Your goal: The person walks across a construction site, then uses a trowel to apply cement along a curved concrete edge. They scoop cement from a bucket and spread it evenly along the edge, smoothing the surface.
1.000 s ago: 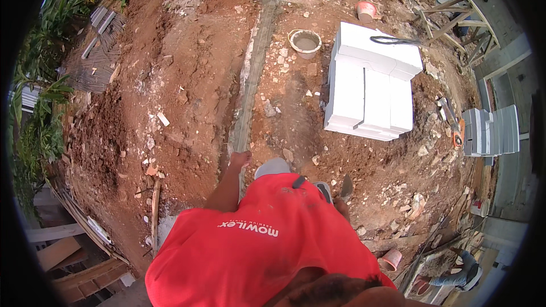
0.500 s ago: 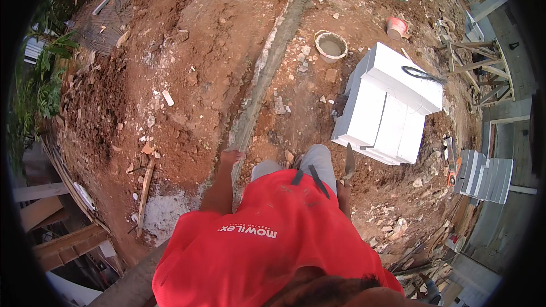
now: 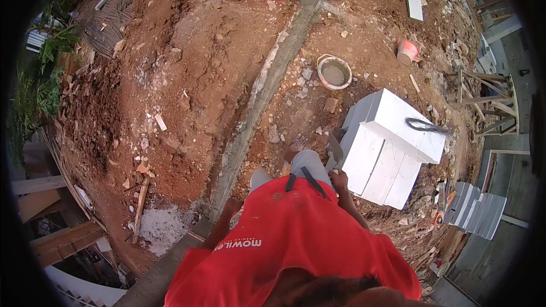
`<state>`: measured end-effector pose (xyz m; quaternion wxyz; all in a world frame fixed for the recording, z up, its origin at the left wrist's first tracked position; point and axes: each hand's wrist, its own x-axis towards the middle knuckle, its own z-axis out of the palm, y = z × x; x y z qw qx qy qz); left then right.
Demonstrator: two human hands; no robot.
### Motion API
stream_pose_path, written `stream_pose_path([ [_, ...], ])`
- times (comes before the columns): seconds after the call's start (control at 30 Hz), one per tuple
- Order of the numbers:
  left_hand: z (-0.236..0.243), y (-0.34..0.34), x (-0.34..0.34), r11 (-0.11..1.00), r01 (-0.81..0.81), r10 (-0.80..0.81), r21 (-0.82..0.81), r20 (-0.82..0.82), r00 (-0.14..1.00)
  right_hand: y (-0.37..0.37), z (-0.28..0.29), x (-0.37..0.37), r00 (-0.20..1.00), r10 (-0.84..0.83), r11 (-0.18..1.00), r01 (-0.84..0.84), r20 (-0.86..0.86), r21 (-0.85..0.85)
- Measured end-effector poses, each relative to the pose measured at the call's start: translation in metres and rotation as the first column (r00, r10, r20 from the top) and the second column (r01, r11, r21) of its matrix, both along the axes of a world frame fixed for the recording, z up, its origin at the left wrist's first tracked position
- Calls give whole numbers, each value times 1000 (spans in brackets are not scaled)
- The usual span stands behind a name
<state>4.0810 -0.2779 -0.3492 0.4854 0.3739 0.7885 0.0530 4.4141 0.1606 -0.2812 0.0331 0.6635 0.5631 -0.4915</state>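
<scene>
My right hand (image 3: 339, 179) is closed around the handle of a pointed trowel (image 3: 334, 149), its blade aimed forward beside the near-left side of a stack of white blocks (image 3: 372, 162). My left hand (image 3: 232, 206) hangs low at my left side, close to a narrow grey concrete strip (image 3: 250, 112) in the ground. Its fingers are too hidden to make out. Ahead of me stands a bucket (image 3: 334, 73) of grey wet mix, between the strip and the blocks. A loop of black cord (image 3: 424, 125) lies on top of the stack.
Beyond the blocks lies a reddish bucket (image 3: 407, 51), with a single white block (image 3: 415, 8) farther off. At right are a wooden trestle (image 3: 489, 101), grey blocks (image 3: 476, 210) and an orange-handled tool (image 3: 439, 217). Rubble dots the red soil; a plank (image 3: 142, 209) lies left.
I have stepped forward, and the bucket and white blocks show lower in view. My left hand has drawn back from over the strip to my side. The trowel stays in my right hand.
</scene>
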Motion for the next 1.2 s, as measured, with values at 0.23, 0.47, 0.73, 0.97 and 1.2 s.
stream_pose_path([
  [0.23,139,246,-30,981,-85,67,176,108,992,200,12,-42,993,118,965,-115,3,234],
  [0.47,211,402,-90,993,-76,59,90,182,982,315,112,-138,987,-139,797,162,-84,582],
  [0.73,199,619,-163,935,304,-316,180,40,948,418,69,-54,897,-395,691,146,200,708],
  [0.97,247,937,-199,806,416,-404,422,-122,907,429,28,-26,613,-707,687,478,352,548],
  [1.2,322,1136,-183,702,71,-251,709,153,956,441,-18,-25,498,-684,720,574,533,389],
])
